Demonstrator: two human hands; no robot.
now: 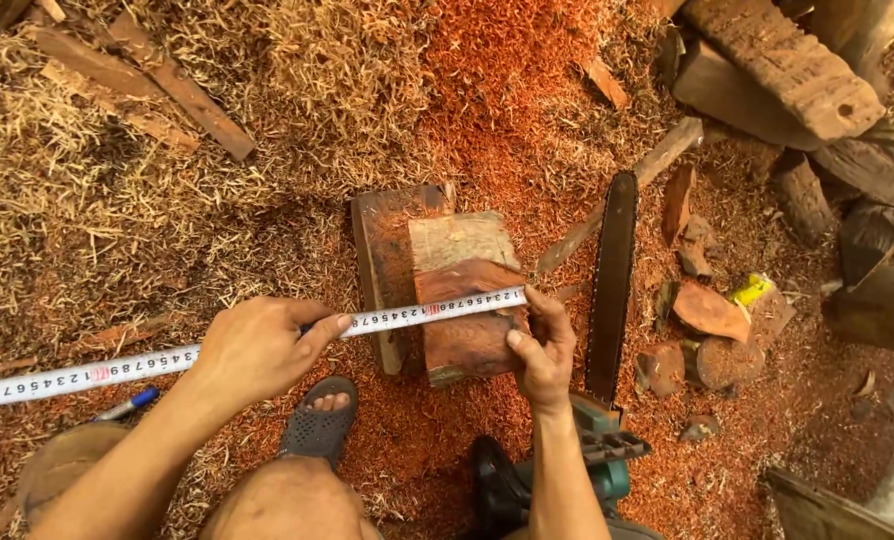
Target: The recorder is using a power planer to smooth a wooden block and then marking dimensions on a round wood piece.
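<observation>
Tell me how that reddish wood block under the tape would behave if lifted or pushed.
The wood block looks thick and solid, so probably heavy for its size and stiff. Its flat faces suggest it would slide, not roll. Loose sawdust beneath may let it shift slightly.

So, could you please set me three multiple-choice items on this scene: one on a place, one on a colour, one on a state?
1. Where does the chainsaw lie?
A. To the right of the wood block
B. On top of the block
C. To the left of the sandalled foot

2. What colour is the pen on the ground?
A. Green
B. Blue
C. Black

3. How is the tape measure?
A. Rolled up on the ground
C. Hanging from a wall
B. Stretched across the block

Answers:
1. A: its bar rests on the sawdust just right of the block.
2. B: its cap and barrel show blue.
3. B: the left hand and right hand hold it taut over the block.
</observation>
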